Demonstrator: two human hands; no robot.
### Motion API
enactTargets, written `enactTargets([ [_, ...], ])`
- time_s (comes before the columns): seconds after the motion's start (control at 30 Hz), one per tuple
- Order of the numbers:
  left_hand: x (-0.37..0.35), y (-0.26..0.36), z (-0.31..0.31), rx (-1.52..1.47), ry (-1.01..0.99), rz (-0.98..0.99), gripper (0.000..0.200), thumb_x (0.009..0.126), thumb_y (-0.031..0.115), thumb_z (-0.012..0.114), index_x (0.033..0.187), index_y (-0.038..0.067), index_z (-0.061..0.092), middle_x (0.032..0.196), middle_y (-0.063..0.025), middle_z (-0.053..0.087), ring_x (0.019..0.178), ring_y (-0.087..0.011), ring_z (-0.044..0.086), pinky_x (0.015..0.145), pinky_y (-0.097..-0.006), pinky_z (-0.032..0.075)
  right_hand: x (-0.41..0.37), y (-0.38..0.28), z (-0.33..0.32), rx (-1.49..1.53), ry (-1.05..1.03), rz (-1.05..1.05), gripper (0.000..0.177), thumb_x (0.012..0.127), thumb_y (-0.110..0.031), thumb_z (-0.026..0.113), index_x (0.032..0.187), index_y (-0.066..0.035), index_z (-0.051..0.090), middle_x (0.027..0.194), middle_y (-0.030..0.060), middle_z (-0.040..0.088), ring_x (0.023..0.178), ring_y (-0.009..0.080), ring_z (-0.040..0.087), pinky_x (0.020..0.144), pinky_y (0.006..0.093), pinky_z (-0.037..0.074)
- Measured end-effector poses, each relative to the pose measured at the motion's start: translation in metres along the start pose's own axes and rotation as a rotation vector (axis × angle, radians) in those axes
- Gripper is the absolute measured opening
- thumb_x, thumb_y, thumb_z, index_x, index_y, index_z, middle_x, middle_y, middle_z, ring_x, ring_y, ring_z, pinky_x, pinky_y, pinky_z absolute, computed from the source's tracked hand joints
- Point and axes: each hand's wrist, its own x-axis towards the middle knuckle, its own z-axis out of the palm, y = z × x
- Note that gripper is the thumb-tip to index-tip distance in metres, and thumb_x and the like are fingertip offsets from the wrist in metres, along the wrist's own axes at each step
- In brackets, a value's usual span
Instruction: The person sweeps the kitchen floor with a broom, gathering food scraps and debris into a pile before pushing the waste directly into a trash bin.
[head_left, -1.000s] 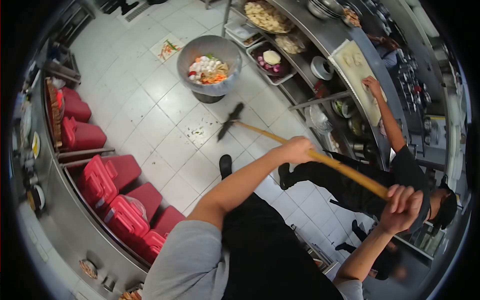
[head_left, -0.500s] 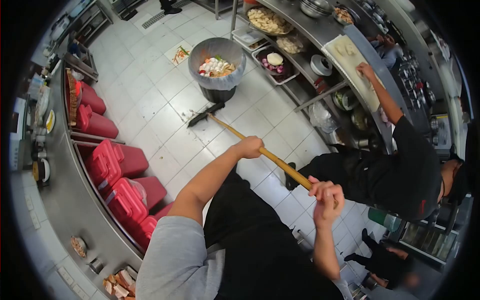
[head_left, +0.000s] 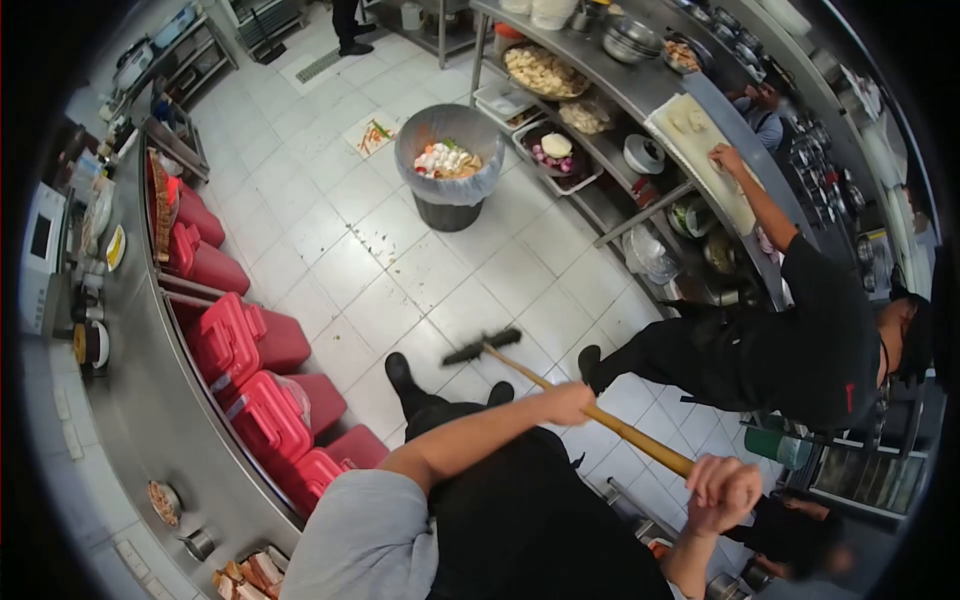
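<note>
A broom [head_left: 635,437] with a wooden handle slants across the view, its black bristle head [head_left: 482,346] on the tiles just ahead of my shoes. My left hand [head_left: 566,403] is wrapped round the middle of the handle. Near its upper end, my right hand [head_left: 722,492] also grips the handle. Small scraps and dark crumbs [head_left: 392,267] are scattered on the floor beyond the bristles. Past them stands a dark bin [head_left: 449,216] with a clear liner, holding food waste.
A co-worker [head_left: 800,345] in black stands close at my right, one hand on a board [head_left: 700,150]. Red lidded tubs [head_left: 250,345] sit under the left steel counter [head_left: 150,400]. Shelves with food trays [head_left: 565,178] line the right. Another person [head_left: 790,535] is behind at lower right.
The broom head has come back from beside the bin to near my feet. Both hands moved right and down with the handle. My shoes now show, and the bin appears slightly lower.
</note>
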Motion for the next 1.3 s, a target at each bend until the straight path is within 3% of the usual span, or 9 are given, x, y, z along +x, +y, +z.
enactTargets([
  [0.27, -0.121, -0.147, -0.126, 0.337, 0.162, 0.022, 0.013, 0.067, 0.015, 0.063, 0.073, 0.004, 0.067, 0.078, -0.0205, 0.067, 0.08, -0.0419, 0.065, 0.074, -0.0515, 0.052, -0.03, 0.121, 0.146, 0.158, 0.11, -0.044, 0.03, 0.098, -0.017, 0.056, 0.074, -0.009, 0.04, 0.054, 0.005, 0.041, 0.047, 0.0164, 0.038, 0.052, 0.0377, 0.041],
  [0.33, -0.149, -0.154, -0.176, 0.411, 0.177, -0.078, 0.01, 0.075, 0.013, 0.063, 0.077, 0.005, 0.068, 0.077, -0.0192, 0.064, 0.082, -0.0392, 0.062, 0.078, -0.0496, 0.05, -0.029, 0.159, 0.186, 0.138, 0.128, -0.086, 0.026, 0.098, -0.012, 0.053, 0.075, -0.007, 0.041, 0.057, 0.0066, 0.043, 0.049, 0.0178, 0.04, 0.053, 0.0393, 0.041],
  [0.5, -0.193, -0.199, -0.261, 0.6, 0.222, -0.281, 0.015, 0.083, 0.02, 0.067, 0.08, 0.005, 0.07, 0.09, -0.0149, 0.066, 0.096, -0.0343, 0.061, 0.087, -0.0433, 0.05, -0.025, 0.219, 0.259, 0.089, 0.042, -0.043, 0.022, 0.099, -0.009, 0.052, 0.079, -0.004, 0.045, 0.067, 0.006, 0.048, 0.06, 0.0181, 0.048, 0.082, 0.0444, 0.048],
  [0.57, -0.209, -0.207, -0.268, 0.686, 0.245, -0.344, 0.018, 0.084, 0.022, 0.067, 0.08, 0.005, 0.07, 0.087, -0.0149, 0.066, 0.095, -0.0343, 0.061, 0.086, -0.0437, 0.05, -0.03, 0.221, 0.274, 0.033, -0.01, 0.04, 0.021, 0.098, -0.006, 0.055, 0.078, -0.004, 0.046, 0.073, 0.0072, 0.052, 0.071, 0.0191, 0.054, 0.094, 0.0461, 0.045],
  [0.67, -0.216, -0.189, -0.273, 0.587, 0.268, -0.236, 0.014, 0.081, 0.018, 0.067, 0.08, 0.005, 0.071, 0.085, -0.0182, 0.068, 0.096, -0.0356, 0.062, 0.086, -0.0454, 0.051, -0.037, 0.185, 0.285, -0.014, 0.01, 0.024, 0.02, 0.096, -0.006, 0.057, 0.078, -0.005, 0.048, 0.072, 0.007, 0.054, 0.068, 0.0186, 0.054, 0.094, 0.0465, 0.046],
  [0.9, -0.234, -0.082, -0.202, 0.249, 0.158, -0.003, 0.015, 0.084, 0.018, 0.064, 0.079, 0.004, 0.067, 0.076, -0.0161, 0.066, 0.082, -0.0378, 0.063, 0.079, -0.046, 0.049, -0.023, 0.045, 0.265, 0.152, 0.005, 0.116, 0.03, 0.094, -0.019, 0.065, 0.072, -0.008, 0.047, 0.066, 0.006, 0.053, 0.057, 0.0182, 0.052, 0.08, 0.0442, 0.045],
  [1.0, -0.241, -0.105, -0.178, 0.233, 0.164, 0.028, 0.015, 0.083, 0.019, 0.063, 0.077, 0.006, 0.068, 0.074, -0.0179, 0.067, 0.075, -0.0395, 0.065, 0.074, -0.0477, 0.052, -0.031, 0.068, 0.253, 0.001, -0.13, 0.226, 0.031, 0.095, -0.021, 0.063, 0.073, -0.008, 0.047, 0.063, 0.0045, 0.05, 0.055, 0.0182, 0.05, 0.081, 0.0437, 0.043],
  [1.17, -0.227, -0.198, -0.224, 0.311, 0.262, -0.009, 0.028, 0.064, 0.01, 0.064, 0.09, 0.008, 0.075, 0.086, -0.0155, 0.07, 0.087, -0.0352, 0.066, 0.082, -0.0474, 0.051, -0.011, 0.161, 0.255, 0.032, -0.103, 0.17, 0.025, 0.097, -0.014, 0.058, 0.076, -0.007, 0.047, 0.069, 0.0059, 0.051, 0.061, 0.0184, 0.052, 0.089, 0.0467, 0.043],
  [1.3, -0.215, -0.237, -0.309, 0.602, 0.387, -0.205, 0.014, 0.079, 0.02, 0.065, 0.071, 0.008, 0.067, 0.077, -0.0144, 0.066, 0.083, -0.0355, 0.061, 0.081, -0.0457, 0.047, 0.043, 0.218, 0.29, -0.068, -0.186, 0.175, 0.022, 0.096, -0.009, 0.058, 0.076, -0.006, 0.048, 0.069, 0.0061, 0.053, 0.063, 0.0193, 0.054, 0.096, 0.0495, 0.043],
])
